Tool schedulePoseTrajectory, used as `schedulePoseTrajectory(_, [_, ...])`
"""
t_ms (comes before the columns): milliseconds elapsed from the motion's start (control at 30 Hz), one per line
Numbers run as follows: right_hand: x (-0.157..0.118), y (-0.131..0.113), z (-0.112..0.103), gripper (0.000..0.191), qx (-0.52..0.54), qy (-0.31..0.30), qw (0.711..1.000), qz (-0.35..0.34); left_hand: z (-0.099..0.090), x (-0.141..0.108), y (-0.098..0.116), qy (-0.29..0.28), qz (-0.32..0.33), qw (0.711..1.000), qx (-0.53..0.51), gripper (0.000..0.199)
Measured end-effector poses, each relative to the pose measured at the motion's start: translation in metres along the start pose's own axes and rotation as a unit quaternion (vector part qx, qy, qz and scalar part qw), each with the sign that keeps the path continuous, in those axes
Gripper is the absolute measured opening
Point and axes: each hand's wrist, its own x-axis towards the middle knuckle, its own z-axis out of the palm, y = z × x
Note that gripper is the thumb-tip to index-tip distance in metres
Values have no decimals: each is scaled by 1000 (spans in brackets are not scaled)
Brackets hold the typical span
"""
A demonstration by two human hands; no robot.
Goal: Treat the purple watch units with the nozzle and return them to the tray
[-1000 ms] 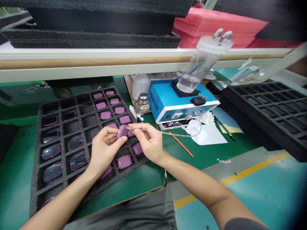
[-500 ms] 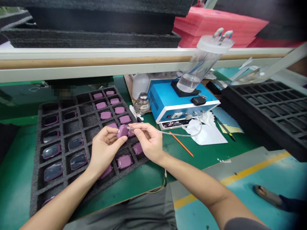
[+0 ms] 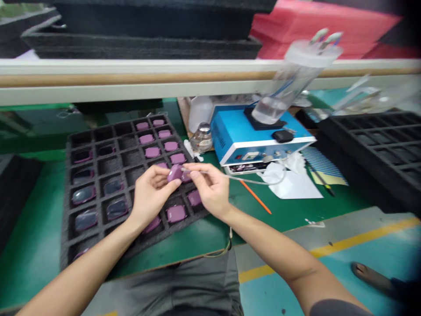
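Note:
My left hand (image 3: 151,189) is closed on a small purple watch case (image 3: 174,173), pinching it between thumb and fingers above the foam tray. Close against its right side, my right hand (image 3: 212,189) grips the thin tip of a clear tube (image 3: 245,179) that runs to the blue machine. Whether the tip touches the case is too blurred to tell. Below both hands lies the black foam tray (image 3: 110,166). Several purple cases, such as one purple case (image 3: 176,213), sit in its right cells, and dark-glass pieces (image 3: 83,194) with purple rims sit in its left cells.
The blue machine (image 3: 230,131) carries a clear cylinder (image 3: 270,109) of liquid. Beside it stand a glass jar (image 3: 201,139) and a white bottle (image 3: 200,113). An orange stick (image 3: 256,197) and white paper (image 3: 296,185) lie to the right. A shelf (image 3: 131,91) crosses overhead.
The view has turned slightly left, so the bench things appear farther right. Both hands keep their holds on the watch case and the tube, with little visible change between them.

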Motion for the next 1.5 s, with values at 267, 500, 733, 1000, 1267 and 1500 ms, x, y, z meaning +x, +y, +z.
schedulePoseTrajectory(267, [-12, 4, -5, 20, -36, 11, 999, -18, -69, 1, 36, -34, 83, 931, 354, 26])
schedulePoseTrajectory(500, [-13, -1, -4, 21, -45, 8, 998, -30, -86, -45, 13, -69, 105, 858, 497, 27])
schedulePoseTrajectory(733, [-15, 1, -3, 22, -18, 10, 999, -26, -114, -94, 20, -38, 81, 797, 597, 25])
schedulePoseTrajectory(1000, [-16, 2, -5, 22, -28, 11, 999, -31, -118, -93, 21, -82, 73, 758, 643, 35])
schedulePoseTrajectory(1267, [-18, -1, -4, 23, -14, -2, 1000, -16, -112, -132, 26, -142, 88, 767, 620, 27])
schedulePoseTrajectory(1500, [-22, -6, -1, 21, 11, 4, 1000, -15, -105, -103, 33, -48, 59, 862, 501, 24])
